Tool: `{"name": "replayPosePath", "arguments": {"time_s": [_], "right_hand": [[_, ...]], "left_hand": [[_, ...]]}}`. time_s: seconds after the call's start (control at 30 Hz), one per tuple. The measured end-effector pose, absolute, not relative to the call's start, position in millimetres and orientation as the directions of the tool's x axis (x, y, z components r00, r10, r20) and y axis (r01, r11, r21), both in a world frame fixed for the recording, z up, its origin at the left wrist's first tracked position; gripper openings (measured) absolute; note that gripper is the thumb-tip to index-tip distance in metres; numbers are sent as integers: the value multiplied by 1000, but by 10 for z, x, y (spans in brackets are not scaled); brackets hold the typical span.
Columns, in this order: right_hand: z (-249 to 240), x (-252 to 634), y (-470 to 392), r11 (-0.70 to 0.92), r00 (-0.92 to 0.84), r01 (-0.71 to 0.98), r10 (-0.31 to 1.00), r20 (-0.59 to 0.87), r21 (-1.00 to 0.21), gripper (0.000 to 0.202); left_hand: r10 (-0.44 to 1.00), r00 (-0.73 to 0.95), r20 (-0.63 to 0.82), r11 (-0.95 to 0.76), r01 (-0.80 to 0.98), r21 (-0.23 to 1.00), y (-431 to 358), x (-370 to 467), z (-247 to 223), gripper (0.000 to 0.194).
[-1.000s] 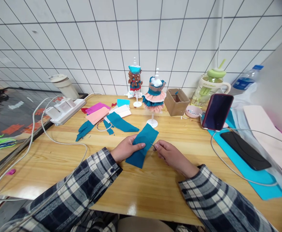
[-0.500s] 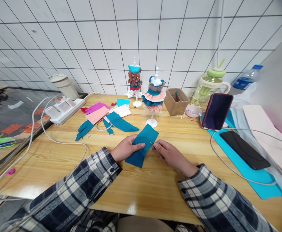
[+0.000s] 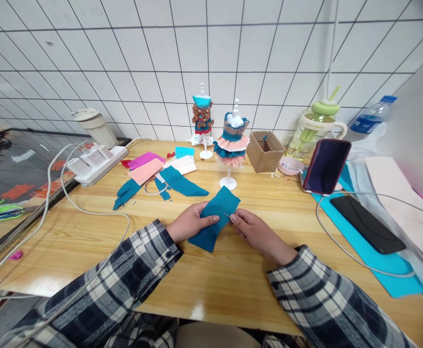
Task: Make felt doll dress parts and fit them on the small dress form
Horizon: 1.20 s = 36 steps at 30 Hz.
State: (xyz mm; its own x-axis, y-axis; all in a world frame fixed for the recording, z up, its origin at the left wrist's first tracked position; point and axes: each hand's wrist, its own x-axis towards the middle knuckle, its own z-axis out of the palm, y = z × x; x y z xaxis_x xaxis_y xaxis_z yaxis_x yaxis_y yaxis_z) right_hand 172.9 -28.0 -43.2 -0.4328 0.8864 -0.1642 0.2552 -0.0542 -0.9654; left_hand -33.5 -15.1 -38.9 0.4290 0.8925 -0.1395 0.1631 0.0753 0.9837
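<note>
as left hand (image 3: pixel 188 223) grips teal sheet (image 3: pixel 217 205), plain, oblong, slanted, right hand (image 3: pixel 252 229) pinching a thin tool (image 3: pixel 227 215)

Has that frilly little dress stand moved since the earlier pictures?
No, the dress stand shows no shift either way: it stands just left of the cardboard box, as before.

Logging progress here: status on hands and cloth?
Left hand gripping teal cloth. Right hand pinching needle-like tool, tip over cloth. Mannequin stands just beyond.
</note>
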Motion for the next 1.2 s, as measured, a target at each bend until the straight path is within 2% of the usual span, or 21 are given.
{"name": "replayPosePath", "arguments": {"time_s": [0.7, 1.03, 1.2], "right_hand": [[-417, 1715, -296, -40, -397, 340, 899, -182, -940, 35], [-465, 1700, -286, -32, -413, 312, 896, -166, -950, 34], [-516, 1700, -264, -14, -411, 279, 902, -132, -960, 34]], "left_hand": [[898, 408, -168, 127, 127, 984, -163, -316, -365, 36], [874, 479, -81, -13, 190, 982, -170, -297, -405, 41], [877, 477, -64, -27, 181, 983, -173, -284, -387, 44]]}}
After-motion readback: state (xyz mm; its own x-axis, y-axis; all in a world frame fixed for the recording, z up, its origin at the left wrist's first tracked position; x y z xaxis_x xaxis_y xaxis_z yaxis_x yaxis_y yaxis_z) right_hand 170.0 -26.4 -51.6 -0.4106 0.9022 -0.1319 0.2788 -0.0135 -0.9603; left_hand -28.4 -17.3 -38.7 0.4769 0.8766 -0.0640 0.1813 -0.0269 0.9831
